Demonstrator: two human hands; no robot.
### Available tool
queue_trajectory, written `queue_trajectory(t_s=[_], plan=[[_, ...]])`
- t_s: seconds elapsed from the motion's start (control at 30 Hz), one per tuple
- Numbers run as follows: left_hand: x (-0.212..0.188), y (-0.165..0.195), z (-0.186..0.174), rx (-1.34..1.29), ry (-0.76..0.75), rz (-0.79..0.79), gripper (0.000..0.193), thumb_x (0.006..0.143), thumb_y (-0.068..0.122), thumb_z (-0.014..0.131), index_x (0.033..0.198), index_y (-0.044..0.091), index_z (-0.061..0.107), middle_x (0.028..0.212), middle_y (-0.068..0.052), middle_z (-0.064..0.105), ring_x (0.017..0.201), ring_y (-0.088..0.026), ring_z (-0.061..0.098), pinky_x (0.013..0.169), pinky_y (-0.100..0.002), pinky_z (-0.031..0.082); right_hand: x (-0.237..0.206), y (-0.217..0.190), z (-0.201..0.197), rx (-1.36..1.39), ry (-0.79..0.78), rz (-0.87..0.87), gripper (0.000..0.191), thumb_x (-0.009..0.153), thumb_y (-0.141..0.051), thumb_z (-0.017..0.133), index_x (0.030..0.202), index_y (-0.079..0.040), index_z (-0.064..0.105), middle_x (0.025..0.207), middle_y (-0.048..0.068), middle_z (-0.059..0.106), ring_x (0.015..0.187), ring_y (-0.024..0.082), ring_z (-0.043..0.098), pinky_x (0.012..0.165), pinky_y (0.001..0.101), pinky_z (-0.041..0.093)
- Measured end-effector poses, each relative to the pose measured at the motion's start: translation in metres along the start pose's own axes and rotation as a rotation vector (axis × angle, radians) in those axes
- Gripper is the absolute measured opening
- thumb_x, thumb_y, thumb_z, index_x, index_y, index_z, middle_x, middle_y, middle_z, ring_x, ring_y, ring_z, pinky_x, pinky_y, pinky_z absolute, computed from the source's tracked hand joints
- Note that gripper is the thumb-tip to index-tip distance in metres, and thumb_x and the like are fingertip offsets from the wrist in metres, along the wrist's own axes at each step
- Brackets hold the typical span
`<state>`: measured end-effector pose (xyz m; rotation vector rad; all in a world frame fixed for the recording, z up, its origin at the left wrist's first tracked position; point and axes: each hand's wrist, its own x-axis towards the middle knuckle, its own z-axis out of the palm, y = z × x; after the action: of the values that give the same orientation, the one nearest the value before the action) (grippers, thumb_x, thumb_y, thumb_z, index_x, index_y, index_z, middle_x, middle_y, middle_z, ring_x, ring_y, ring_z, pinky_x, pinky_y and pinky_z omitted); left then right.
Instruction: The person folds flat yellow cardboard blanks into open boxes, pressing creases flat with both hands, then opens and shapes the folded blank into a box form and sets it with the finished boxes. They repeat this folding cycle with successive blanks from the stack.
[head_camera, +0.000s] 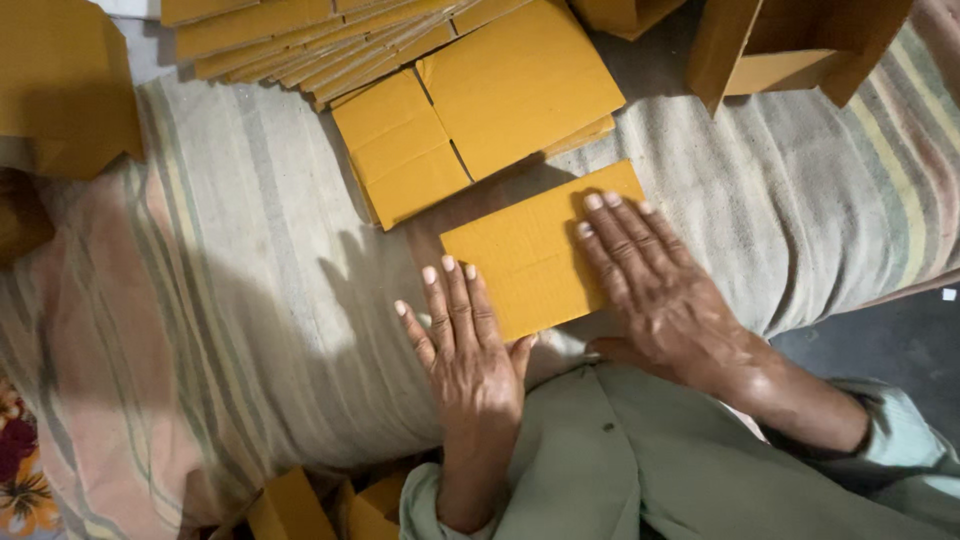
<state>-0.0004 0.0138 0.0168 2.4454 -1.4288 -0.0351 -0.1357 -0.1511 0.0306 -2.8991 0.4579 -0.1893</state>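
Observation:
A flat yellow cardboard piece (525, 250) lies on a striped cloth (250, 280) in the middle of the view. My left hand (465, 345) rests flat, fingers together, on its near left edge. My right hand (650, 285) presses flat on its right part, fingers stretched toward the far edge. Neither hand grips anything. Just beyond lies a flattened yellow cardboard box blank (480, 110) with visible fold slits.
A fanned stack of flat yellow cardboard blanks (300, 40) lies at the top. An assembled open box (790, 45) stands at top right. More cardboard sits at top left (65, 85) and at the bottom (300, 510). Grey floor (900, 340) shows at right.

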Motion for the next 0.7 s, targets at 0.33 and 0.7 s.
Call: queue_trajectory(t_s=[0.33,0.7], plan=[[0.015,0.03,0.005,0.246,-0.069,0.109,0.093,0.083,0.033,0.073,0.155,-0.007,0.028,0.166,-0.025,0.021,0.157,-0.036,0.013,0.125,-0.06,0.003,0.005,-0.022,0.014,-0.35,-0.011,-0.199,0.099,0.092,-0.061,0.055,0.154,0.011,0.028,0.162,0.033,0.023,0.153,0.043,0.018,0.125,0.0525,0.014],[0.039,0.009,-0.015,-0.16,0.065,0.017,0.029,0.103,0.018,0.053,0.113,-0.005,0.068,0.127,-0.025,0.066,0.125,-0.04,0.057,0.12,-0.055,0.032,0.027,0.008,0.011,-0.018,0.21,0.035,0.055,0.1,-0.035,0.058,0.137,0.005,0.056,0.145,0.027,0.055,0.143,0.042,0.046,0.125,0.0511,0.028]])
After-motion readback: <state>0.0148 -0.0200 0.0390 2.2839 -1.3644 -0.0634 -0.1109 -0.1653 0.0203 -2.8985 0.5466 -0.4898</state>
